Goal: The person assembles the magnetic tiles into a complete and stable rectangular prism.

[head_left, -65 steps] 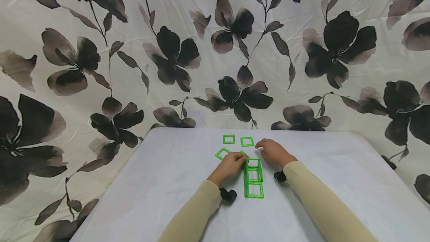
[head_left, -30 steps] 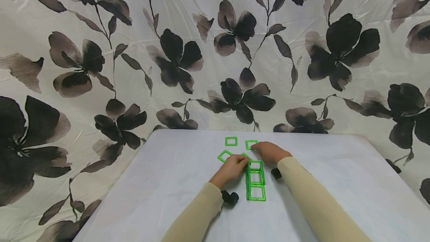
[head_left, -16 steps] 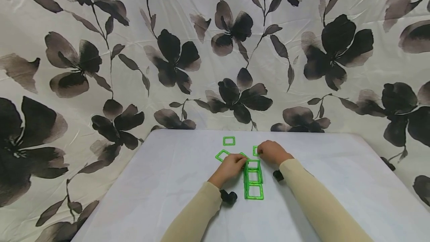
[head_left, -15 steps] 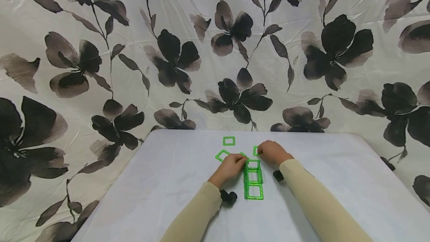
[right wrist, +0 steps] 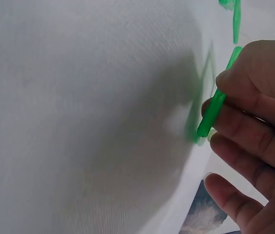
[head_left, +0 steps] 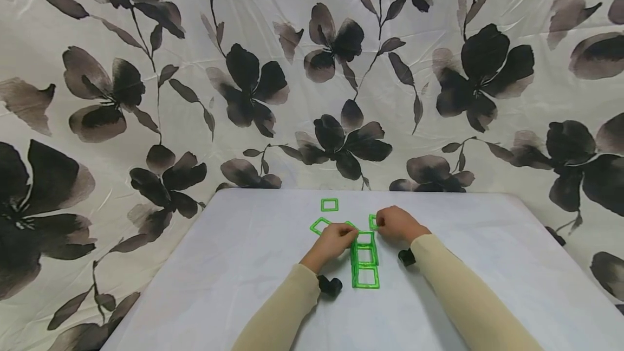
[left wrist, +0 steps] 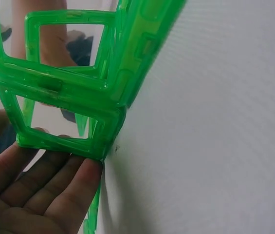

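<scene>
In the head view, several green see-through square magnetic tiles are joined into a row of open frames [head_left: 366,287] on the white table. My left hand [head_left: 332,244] is at the far left corner of this structure. In the left wrist view its fingertips tuck behind the lower edge of the end tile [left wrist: 54,140], gripping it. My right hand [head_left: 398,225] pinches a single green magnetic tile [right wrist: 214,109] between thumb and fingers, upright and edge-on in the right wrist view. That tile is just beyond and right of the structure's far end, partly covered by the fingers.
A loose green tile [head_left: 329,200] lies near the table's back edge. Another, turned at an angle, is the tilted tile [head_left: 315,223] partly behind my left hand. A floral cloth [head_left: 263,85] hangs behind the table [head_left: 219,264].
My right hand, earlier beside the tile at the back, has taken hold of it and brought it right and nearer to me. My left hand stays at the structure's corner.
</scene>
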### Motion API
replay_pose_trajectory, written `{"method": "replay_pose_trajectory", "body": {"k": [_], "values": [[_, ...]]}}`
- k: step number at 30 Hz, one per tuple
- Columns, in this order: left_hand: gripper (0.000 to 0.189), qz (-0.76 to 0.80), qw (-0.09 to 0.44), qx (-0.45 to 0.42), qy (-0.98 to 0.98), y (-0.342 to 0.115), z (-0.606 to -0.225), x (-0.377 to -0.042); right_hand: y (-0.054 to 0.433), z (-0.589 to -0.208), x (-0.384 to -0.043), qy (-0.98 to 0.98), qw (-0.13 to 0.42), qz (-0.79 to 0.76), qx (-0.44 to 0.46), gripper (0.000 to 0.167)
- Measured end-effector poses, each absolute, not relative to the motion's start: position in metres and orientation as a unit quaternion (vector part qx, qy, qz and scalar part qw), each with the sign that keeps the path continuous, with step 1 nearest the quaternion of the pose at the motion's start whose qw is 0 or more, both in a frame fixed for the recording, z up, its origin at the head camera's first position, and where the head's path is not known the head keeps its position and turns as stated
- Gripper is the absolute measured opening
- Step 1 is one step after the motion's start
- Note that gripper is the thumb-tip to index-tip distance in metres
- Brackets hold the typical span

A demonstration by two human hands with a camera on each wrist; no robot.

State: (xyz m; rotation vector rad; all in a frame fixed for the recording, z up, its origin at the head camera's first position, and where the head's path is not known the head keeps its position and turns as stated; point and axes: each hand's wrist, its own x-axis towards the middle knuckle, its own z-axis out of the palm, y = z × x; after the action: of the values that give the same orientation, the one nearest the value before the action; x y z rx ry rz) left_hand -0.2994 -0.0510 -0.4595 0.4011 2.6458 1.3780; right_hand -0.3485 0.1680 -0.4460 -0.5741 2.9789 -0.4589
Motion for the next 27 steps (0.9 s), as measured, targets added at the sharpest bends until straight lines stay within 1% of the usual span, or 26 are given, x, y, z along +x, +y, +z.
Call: {"method": "replay_pose_trajectory", "body": {"k": [10, 16, 22, 27], "values": [[0.031, 0.447, 0.06, 0.143, 0.881, -0.051, -0.458, -0.299, 0.171, -0.44, -0.335, 0.963, 0.054, -0.181, -0.194, 0.019], [0.031, 0.446, 0.066, 0.135, 0.882, -0.05, -0.457, -0.298, 0.175, -0.445, -0.329, 0.958, 0.06, -0.205, -0.193, 0.018], [0.032, 0.454, 0.063, 0.133, 0.879, -0.05, -0.458, -0.299, 0.177, -0.444, -0.319, 0.955, 0.072, -0.233, -0.167, 0.016], [0.031, 0.457, 0.057, 0.131, 0.878, -0.05, -0.459, -0.299, 0.179, -0.444, -0.307, 0.953, 0.066, -0.251, -0.157, 0.016]]}}
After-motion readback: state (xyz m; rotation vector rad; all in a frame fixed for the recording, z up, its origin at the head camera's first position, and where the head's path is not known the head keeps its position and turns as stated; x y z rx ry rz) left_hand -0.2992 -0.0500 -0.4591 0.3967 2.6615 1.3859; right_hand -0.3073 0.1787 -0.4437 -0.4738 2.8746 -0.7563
